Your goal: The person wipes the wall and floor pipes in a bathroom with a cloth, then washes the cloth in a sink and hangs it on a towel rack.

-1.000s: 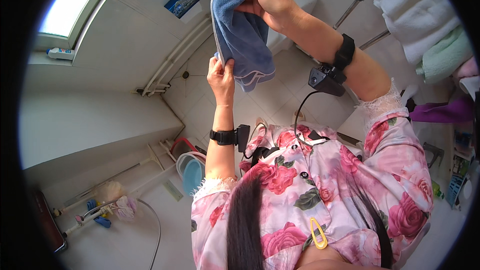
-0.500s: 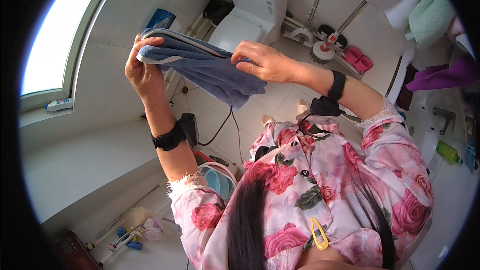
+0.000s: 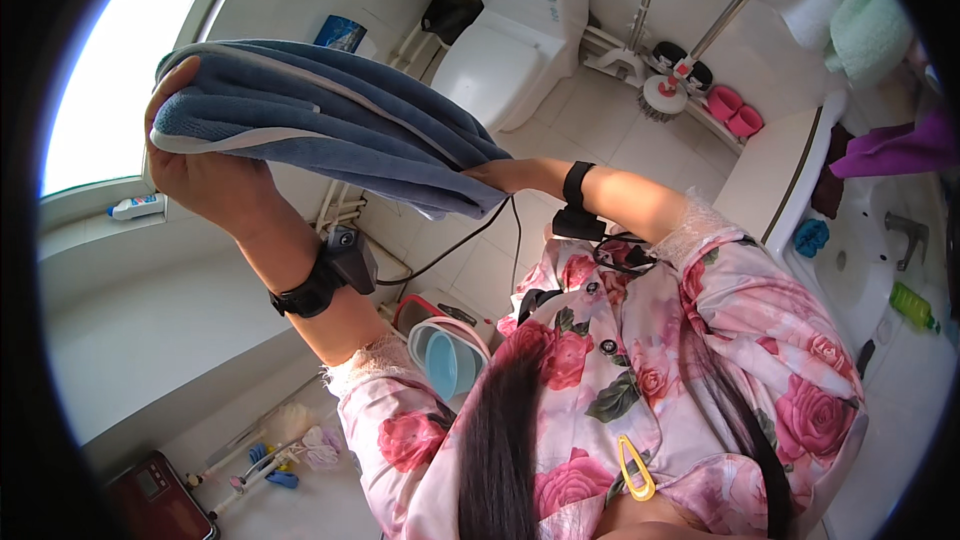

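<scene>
A blue towel (image 3: pixel 330 110) with a pale trim hangs in long folds between my two hands, stretched sideways in front of me. My left hand (image 3: pixel 205 175) is closed round its left end, near the window, thumb over the folded edge. At the towel's right end, my right hand (image 3: pixel 500 175) pinches the gathered cloth. The fingers of that hand are partly hidden by the fabric. Each forearm wears a black strap with a small device.
A white toilet (image 3: pixel 490 70) stands ahead, with a round brush (image 3: pixel 664 95) and pink slippers (image 3: pixel 735 112) to its right. Nested buckets (image 3: pixel 450 365) sit below my left arm. On the right, a sink (image 3: pixel 845 260) has a green bottle (image 3: pixel 912 307) beside it.
My left hand has moved left and toward me, spreading the towel wider. My right hand has dropped lower and now grips the towel's right end.
</scene>
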The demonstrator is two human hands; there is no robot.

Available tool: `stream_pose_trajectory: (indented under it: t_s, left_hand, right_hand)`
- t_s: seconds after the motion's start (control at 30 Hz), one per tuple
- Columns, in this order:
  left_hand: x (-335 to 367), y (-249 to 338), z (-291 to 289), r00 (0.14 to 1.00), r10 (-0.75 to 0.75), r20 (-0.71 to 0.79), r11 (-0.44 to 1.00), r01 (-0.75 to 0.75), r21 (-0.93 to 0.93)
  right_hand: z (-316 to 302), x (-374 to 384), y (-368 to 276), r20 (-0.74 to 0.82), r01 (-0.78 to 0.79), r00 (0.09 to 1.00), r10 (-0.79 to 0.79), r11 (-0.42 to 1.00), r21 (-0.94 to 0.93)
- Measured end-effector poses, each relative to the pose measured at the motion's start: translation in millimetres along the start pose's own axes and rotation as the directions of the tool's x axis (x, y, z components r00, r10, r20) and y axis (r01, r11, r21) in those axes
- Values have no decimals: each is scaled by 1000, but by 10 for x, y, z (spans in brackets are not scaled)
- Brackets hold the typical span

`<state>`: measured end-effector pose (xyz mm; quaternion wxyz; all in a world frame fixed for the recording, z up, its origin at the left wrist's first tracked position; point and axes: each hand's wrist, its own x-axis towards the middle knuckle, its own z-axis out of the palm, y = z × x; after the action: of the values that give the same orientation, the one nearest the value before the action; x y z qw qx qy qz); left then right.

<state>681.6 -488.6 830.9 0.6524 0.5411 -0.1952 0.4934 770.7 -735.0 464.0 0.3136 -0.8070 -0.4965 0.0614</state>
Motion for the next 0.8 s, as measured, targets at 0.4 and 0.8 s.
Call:
stream_pose_trajectory:
  t_s: [0.4, 0.8]
  left_hand:
    - [229, -398, -1610, 983, -162, 83, 886, 108, 452]
    - [-458, 417, -2310, 938, 189, 290, 789, -321, 524]
  right_hand:
    - [-1034, -548, -605, -272, -682, 682, 679, 454, -574]
    - [-2688, -1586, -2083, -853, -580, 463, -240, 646, -496]
